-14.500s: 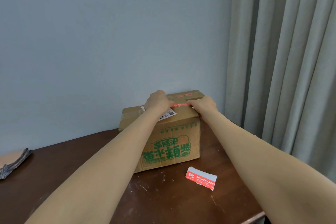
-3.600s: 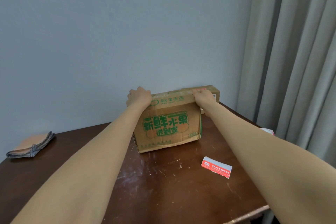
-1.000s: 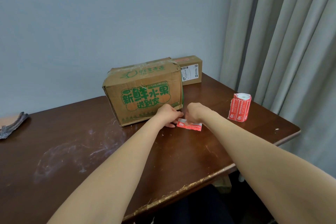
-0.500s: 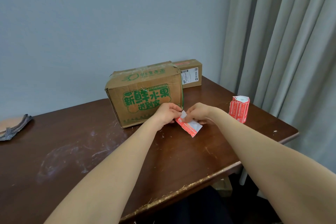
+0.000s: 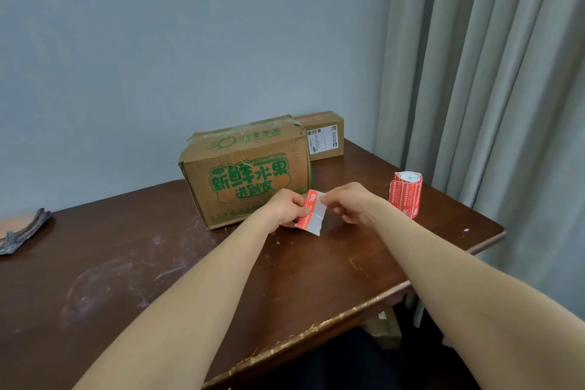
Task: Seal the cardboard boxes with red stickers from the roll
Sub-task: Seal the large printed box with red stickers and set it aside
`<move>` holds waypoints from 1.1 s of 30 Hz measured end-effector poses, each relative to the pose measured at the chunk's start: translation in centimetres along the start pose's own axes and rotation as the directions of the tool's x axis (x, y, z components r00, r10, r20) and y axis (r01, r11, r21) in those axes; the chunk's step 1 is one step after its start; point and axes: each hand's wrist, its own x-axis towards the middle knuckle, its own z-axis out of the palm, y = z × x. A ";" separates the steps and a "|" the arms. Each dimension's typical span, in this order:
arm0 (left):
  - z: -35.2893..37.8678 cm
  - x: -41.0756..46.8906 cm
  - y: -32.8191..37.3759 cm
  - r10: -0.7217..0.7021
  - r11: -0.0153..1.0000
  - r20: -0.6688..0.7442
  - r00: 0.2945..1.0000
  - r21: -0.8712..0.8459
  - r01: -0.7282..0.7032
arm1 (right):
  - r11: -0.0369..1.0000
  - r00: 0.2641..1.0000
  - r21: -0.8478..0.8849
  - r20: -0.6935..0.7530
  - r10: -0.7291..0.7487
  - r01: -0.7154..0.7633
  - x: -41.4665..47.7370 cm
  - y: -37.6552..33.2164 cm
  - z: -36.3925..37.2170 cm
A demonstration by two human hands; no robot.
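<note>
i had the red sticker (image 5: 311, 215) just above the table (image 5: 190, 279), in front of the fruit box (image 5: 247, 168). l hand (image 5: 285, 209) pinched its red edge, r hand (image 5: 348, 206) the white backing. best approach, imo: peel slow, low angle, adhesive kept off skin.

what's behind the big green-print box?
A smaller cardboard box at its right rear corner, white shipping label on the front, red strip on top. Its left part is hidden by the big box.
</note>
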 end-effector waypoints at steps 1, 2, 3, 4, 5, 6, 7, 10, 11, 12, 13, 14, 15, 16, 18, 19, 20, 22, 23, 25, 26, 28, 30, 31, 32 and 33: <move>-0.1 0.0 0.1 0.008 1.000 -0.001 1.000 0.021 -0.008 | 1.000 1.000 -0.026 -0.008 -0.007 0.006 -0.1 0.0 -0.1; -0.2 0.0 0.3 0.023 0.999 0.000 1.000 0.044 -0.022 | 1.000 1.000 -0.030 -0.013 -0.008 0.008 -0.2 0.1 -0.2; -0.2 0.0 0.3 0.047 0.995 -0.011 0.999 0.088 -0.046 | 1.000 1.000 -0.021 -0.012 -0.004 0.004 -0.4 0.1 -0.3; -0.2 0.1 0.3 0.091 0.984 -0.047 0.995 0.157 -0.083 | 1.000 1.000 -0.003 -0.002 0.000 0.000 -0.6 0.0 -0.2; -0.1 0.0 0.4 0.149 0.965 -0.109 0.983 0.231 -0.121 | 1.000 1.000 0.022 0.012 0.004 -0.004 -0.8 0.0 -0.2; 0.0 0.0 0.4 0.210 0.946 -0.185 0.960 0.287 -0.152 | 0.998 1.000 0.055 0.020 0.006 -0.007 -0.9 0.0 -0.1; 0.1 -0.1 0.5 0.268 0.930 -0.250 0.930 0.321 -0.181 | 0.996 1.000 0.086 0.024 0.008 -0.010 -1.0 0.0 0.0; 0.5 -0.4 1.1 0.342 0.899 -0.311 0.887 0.382 -0.213 | 0.990 0.999 0.142 0.043 0.008 -0.014 -1.3 -0.1 0.1; 0.6 -0.5 1.3 0.341 0.895 -0.303 0.890 0.394 -0.209 | 0.988 0.998 0.153 0.056 0.001 -0.010 -1.4 -0.1 0.2; 0.7 -0.7 1.6 0.336 0.894 -0.291 0.896 0.398 -0.206 | 0.987 0.997 0.162 0.070 -0.008 -0.003 -1.5 -0.2 0.2; 0.7 -0.8 1.7 0.333 0.895 -0.282 0.900 0.395 -0.207 | 0.986 0.997 0.164 0.081 -0.020 0.007 -1.5 -0.2 0.3; 0.7 -0.8 1.8 0.331 0.897 -0.278 0.902 0.390 -0.209 | 0.987 0.996 0.158 0.086 -0.033 0.019 -1.6 -0.2 0.3; 0.8 -0.8 1.8 0.326 0.899 -0.274 0.905 0.387 -0.207 | 0.989 0.995 0.148 0.087 -0.045 0.032 -1.6 -0.2 0.4; 0.8 -0.8 1.9 0.318 0.902 -0.274 0.908 0.382 -0.200 | 0.989 0.995 0.141 0.085 -0.056 0.043 -1.6 -0.1 0.4; 0.8 -0.7 2.0 0.299 0.912 -0.277 0.913 0.364 -0.188 | 0.989 0.994 0.133 0.076 -0.078 0.067 -1.6 0.0 0.3; 0.8 -0.7 2.1 0.294 0.917 -0.274 0.916 0.352 -0.190 | 0.989 0.994 0.124 0.068 -0.088 0.079 -1.6 0.0 0.2; 0.9 -0.7 2.3 0.293 0.920 -0.268 0.918 0.342 -0.194 | 0.990 0.994 0.111 0.059 -0.095 0.088 -1.6 0.1 0.2; 0.9 -0.7 2.5 0.292 0.922 -0.253 0.922 0.330 -0.202 | 0.990 0.993 0.097 0.047 -0.107 0.102 -1.7 0.2 0.0; 1.0 -0.7 2.6 0.291 0.923 -0.246 0.925 0.327 -0.204 | 0.989 0.992 0.096 0.047 -0.113 0.108 -1.7 0.3 -0.1; 1.1 -0.6 2.6 0.290 0.924 -0.231 0.929 0.319 -0.209 | 0.988 0.991 0.097 0.049 -0.125 0.120 -1.7 0.5 -0.3; 1.3 -0.5 2.7 0.290 0.925 -0.222 0.931 0.314 -0.213 | 0.988 0.991 0.094 0.042 -0.129 0.125 -1.7 0.6 -0.5; 1.5 -0.5 2.8 0.277 0.933 -0.215 0.936 0.293 -0.209 | 0.988 0.991 0.082 0.028 -0.131 0.128 -1.6 0.8 -0.8; 1.7 -0.5 3.1 0.262 0.942 -0.211 0.942 0.267 -0.203 | 0.989 0.991 0.078 0.026 -0.128 0.126 -1.6 1.0 -1.1; 1.8 -0.6 3.2 0.256 0.946 -0.211 0.943 0.255 -0.199 | 0.989 0.992 0.082 0.028 -0.127 0.124 -1.6 1.0 -1.2; 1.9 -0.6 3.3 0.247 0.951 -0.215 0.945 0.239 -0.195 | 0.989 0.992 0.089 0.030 -0.124 0.121 -1.6 1.1 -1.3; 1.9 -0.6 3.3 0.239 0.956 -0.221 0.946 0.224 -0.190 | 0.989 0.992 0.095 0.031 -0.120 0.117 -1.6 1.1 -1.4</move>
